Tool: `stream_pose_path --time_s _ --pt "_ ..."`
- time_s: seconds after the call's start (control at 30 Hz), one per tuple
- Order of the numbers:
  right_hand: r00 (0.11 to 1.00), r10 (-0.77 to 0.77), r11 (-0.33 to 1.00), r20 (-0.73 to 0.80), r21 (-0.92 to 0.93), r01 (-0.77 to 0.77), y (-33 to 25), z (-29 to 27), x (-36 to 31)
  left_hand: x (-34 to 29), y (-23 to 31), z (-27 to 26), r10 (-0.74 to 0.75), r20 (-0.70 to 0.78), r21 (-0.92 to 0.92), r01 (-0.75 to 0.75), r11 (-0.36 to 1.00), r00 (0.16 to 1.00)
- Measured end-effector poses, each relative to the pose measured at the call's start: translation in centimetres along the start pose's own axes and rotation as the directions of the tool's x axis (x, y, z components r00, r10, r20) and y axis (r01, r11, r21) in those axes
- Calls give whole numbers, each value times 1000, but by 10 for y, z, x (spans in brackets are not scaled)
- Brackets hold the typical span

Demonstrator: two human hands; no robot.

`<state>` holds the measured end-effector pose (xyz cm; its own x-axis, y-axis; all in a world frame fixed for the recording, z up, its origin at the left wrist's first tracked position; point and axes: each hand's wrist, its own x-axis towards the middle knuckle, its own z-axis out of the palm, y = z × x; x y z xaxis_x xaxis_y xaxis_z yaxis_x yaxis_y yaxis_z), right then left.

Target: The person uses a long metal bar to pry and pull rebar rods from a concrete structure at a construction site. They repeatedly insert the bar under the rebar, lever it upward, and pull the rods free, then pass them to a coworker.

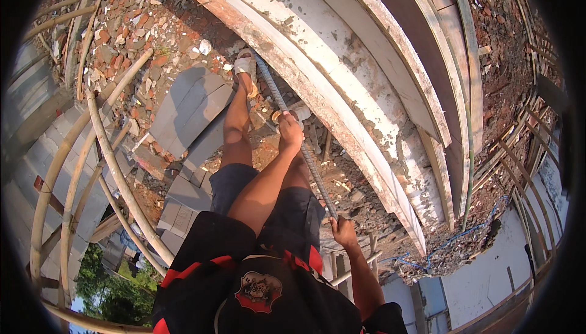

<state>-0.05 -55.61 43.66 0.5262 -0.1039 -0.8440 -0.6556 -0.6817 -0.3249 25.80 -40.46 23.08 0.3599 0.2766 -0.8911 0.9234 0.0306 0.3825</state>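
A long ribbed steel bar [317, 177] runs slantwise in front of me, both my hands closed round it. My left hand [290, 132] grips it around the middle. Nearer its lower end, my right hand [343, 231] holds it at my right side. The far end of the bar lies between my sandalled foot [246, 67] and the edge of a long, dirty formwork board [299, 68]. Where exactly its tip rests I cannot tell. Beyond that board stretches a pale concrete strip [342, 59] with patches of mortar on it.
Broken brick rubble [131, 35] covers the ground at far left. Grey blocks [189, 111] are stacked left of my leg. Several bamboo poles [122, 169] cross on the left. More boards [427, 59] stand on the right, and a blue rope [455, 242] trails at lower right.
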Motion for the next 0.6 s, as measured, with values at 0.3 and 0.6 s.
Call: stream_pose_path --time_s 0.3,0.6 --pt "961 -224 966 -163 91 240 8 36 24 24 -43 -10 234 -132 155 -213 965 963" --pt "795 93 661 600 560 -500 -141 -139 -53 -32 82 -32 -102 12 -76 103 992 995"
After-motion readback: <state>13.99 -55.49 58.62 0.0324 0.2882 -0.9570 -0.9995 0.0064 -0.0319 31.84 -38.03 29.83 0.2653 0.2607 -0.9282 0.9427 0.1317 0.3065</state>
